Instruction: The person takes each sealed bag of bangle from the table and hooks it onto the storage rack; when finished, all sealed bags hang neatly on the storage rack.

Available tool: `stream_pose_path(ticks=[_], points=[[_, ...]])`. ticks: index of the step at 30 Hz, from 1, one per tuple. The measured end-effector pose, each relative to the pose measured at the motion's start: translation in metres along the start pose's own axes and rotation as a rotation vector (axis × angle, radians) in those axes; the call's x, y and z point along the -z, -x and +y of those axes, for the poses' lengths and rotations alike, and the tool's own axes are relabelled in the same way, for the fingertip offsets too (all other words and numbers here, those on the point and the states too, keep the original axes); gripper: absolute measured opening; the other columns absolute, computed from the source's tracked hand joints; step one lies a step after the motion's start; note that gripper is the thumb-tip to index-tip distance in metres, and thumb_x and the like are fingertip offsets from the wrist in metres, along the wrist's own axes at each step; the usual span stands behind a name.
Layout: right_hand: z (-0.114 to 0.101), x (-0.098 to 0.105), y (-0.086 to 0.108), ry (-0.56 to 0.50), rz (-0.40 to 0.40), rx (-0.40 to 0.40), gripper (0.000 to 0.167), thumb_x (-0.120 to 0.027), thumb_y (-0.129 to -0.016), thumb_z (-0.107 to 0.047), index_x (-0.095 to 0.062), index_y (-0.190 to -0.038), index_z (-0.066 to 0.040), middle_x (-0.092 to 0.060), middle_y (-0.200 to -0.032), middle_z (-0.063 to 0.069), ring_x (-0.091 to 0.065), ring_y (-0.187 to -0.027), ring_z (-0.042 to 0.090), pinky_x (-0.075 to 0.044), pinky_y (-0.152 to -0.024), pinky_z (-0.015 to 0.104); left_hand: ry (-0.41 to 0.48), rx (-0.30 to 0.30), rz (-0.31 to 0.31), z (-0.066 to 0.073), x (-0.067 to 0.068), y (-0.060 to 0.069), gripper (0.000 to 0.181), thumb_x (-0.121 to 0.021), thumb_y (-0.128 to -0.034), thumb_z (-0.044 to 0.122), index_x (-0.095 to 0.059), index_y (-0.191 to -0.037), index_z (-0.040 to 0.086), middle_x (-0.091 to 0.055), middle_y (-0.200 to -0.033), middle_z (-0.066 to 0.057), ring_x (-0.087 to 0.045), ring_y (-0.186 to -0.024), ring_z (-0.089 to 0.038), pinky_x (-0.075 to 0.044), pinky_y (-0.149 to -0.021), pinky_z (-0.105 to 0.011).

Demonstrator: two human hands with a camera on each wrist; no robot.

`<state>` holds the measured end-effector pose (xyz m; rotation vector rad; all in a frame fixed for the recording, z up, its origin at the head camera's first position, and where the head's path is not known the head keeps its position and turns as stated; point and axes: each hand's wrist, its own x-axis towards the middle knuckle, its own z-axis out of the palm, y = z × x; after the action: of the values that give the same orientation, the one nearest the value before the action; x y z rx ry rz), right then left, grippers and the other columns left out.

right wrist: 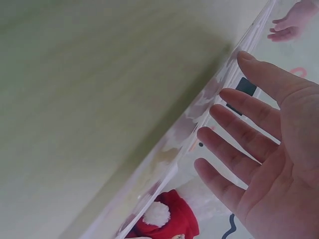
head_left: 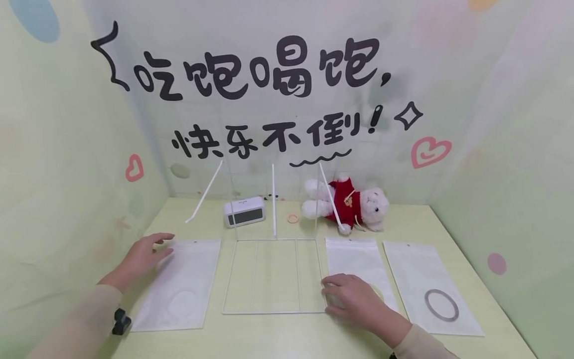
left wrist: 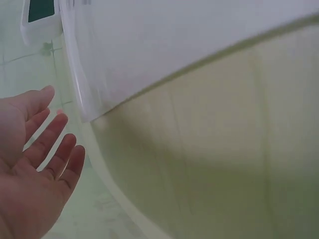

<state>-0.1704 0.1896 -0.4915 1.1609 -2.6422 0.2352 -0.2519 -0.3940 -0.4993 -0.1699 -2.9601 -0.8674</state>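
Note:
My left hand point(head_left: 143, 257) hovers by the upper left corner of the left white pouch point(head_left: 197, 279), its fingers spread and holding nothing. In the left wrist view the left hand point(left wrist: 42, 159) is beside that pouch's corner point(left wrist: 129, 45). Near the lower right of a white wire rack point(head_left: 273, 313) is my right hand point(head_left: 354, 301), partly covering the middle pouch point(head_left: 354, 254); whether it touches either cannot be told. The right wrist view shows the right hand point(right wrist: 269, 134) with fingers apart and an empty palm.
A right-hand pouch point(head_left: 412, 269) bears a grey ring point(head_left: 441, 305). Behind the rack stand a white digital clock point(head_left: 245, 212) and a small round item point(head_left: 293, 218). A plush bear in a red top point(head_left: 347, 202) lies at the back right. Printed fabric walls point(head_left: 493, 149) enclose the table.

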Motion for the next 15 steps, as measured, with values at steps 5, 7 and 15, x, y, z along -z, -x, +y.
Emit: stream_pose_path(ticks=[5, 7, 15], points=[[0.002, -0.001, 0.000, 0.005, 0.024, 0.015, 0.030, -0.088, -0.077, -0.033, -0.078, -0.101, -0.017, -0.073, -0.119, 0.001, -0.070, -0.108, 0.021, -0.060, -0.088, 0.041, 0.004, 0.023, -0.037, -0.013, 0.005, -0.007, 0.050, -0.072, -0.0974, 0.026, -0.059, -0.141, 0.006, -0.063, -0.134, -0.025, -0.062, -0.113, -0.045, -0.057, -0.092, -0.058], [0.002, -0.002, 0.000, 0.008, 0.030, 0.014, 0.031, -0.088, -0.076, -0.032, -0.079, -0.101, -0.017, -0.073, -0.119, 0.000, -0.070, -0.108, 0.021, -0.060, -0.087, 0.042, 0.023, 0.029, -0.039, -0.018, 0.007, -0.009, 0.050, -0.073, -0.0970, 0.028, -0.061, -0.141, 0.006, -0.065, -0.134, -0.023, -0.062, -0.114, -0.043, -0.057, -0.091, -0.054], [0.001, -0.002, 0.000, 0.002, 0.010, 0.004, 0.029, -0.088, -0.078, -0.030, -0.079, -0.102, -0.016, -0.073, -0.120, 0.001, -0.070, -0.108, 0.021, -0.060, -0.089, 0.041, 0.041, 0.044, -0.046, -0.040, 0.010, -0.015, 0.055, -0.075, -0.0951, 0.037, -0.063, -0.139, 0.006, -0.068, -0.134, -0.018, -0.061, -0.110, -0.029, -0.048, -0.079, -0.021]])
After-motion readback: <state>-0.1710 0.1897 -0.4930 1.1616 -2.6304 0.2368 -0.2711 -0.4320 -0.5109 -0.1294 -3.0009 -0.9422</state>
